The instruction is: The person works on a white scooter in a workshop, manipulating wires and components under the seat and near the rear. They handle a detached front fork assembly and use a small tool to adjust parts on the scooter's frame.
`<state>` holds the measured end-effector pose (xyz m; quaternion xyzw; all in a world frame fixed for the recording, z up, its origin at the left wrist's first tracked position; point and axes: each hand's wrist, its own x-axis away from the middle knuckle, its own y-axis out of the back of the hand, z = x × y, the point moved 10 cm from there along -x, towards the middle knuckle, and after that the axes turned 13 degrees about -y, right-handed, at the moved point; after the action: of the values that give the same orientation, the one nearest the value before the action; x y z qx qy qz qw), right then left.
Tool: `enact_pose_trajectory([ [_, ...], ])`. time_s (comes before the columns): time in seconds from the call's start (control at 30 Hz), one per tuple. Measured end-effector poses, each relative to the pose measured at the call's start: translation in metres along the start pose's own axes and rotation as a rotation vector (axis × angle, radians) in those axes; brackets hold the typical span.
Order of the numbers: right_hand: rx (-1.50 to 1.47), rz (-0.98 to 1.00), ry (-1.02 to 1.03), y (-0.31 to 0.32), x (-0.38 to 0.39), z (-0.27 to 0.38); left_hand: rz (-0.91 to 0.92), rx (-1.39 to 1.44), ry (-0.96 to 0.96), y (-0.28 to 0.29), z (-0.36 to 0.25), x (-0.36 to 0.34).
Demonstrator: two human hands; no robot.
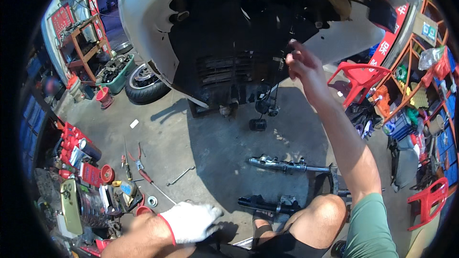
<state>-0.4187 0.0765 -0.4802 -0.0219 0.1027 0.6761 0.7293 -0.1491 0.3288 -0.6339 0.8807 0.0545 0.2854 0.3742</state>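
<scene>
My left hand (pixel 193 222), in a white work glove with a red cuff, hangs low over the floor near my knee. Its fingers look loosely bent and apart, with nothing visible between them. The shaft of a red-handled screwdriver (pixel 152 181) ends beside the glove. My bare right hand (pixel 304 64) reaches up to the dark open underside of a raised white scooter body (pixel 143 28). Its fingers are bent together; whatever small thing they may grip is too small to make out. Below lie a metal fork leg (pixel 287 165) and a darker fork leg (pixel 270 205).
Pliers (pixel 139 164) and a wrench (pixel 180 176) lie on the floor at left, near a cluttered row of bottles and boxes (pixel 79 157). A wheel (pixel 143 84) rests behind. Red plastic chairs (pixel 358 79) and loaded shelves (pixel 411 86) line the right.
</scene>
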Motion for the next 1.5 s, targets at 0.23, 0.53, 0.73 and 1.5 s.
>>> enact_pose_trajectory([
  [0.23, 0.491, -0.196, 0.447, -0.04, -0.078, 0.065, -0.009, 0.024, -0.223, 0.014, 0.013, -0.004],
  [0.53, 1.51, -0.456, 0.608, -0.076, -0.077, 0.105, -0.482, 0.029, -0.558, 0.061, -0.016, 0.007],
  [0.73, 1.598, -0.493, 0.772, -0.081, -0.077, 0.11, -0.374, 0.009, -0.559, 0.055, -0.014, 0.002],
  [1.5, 1.523, -0.551, 0.619, -0.1, -0.112, 0.093, -0.426, 0.032, -0.618, 0.059, -0.018, 0.016],
])
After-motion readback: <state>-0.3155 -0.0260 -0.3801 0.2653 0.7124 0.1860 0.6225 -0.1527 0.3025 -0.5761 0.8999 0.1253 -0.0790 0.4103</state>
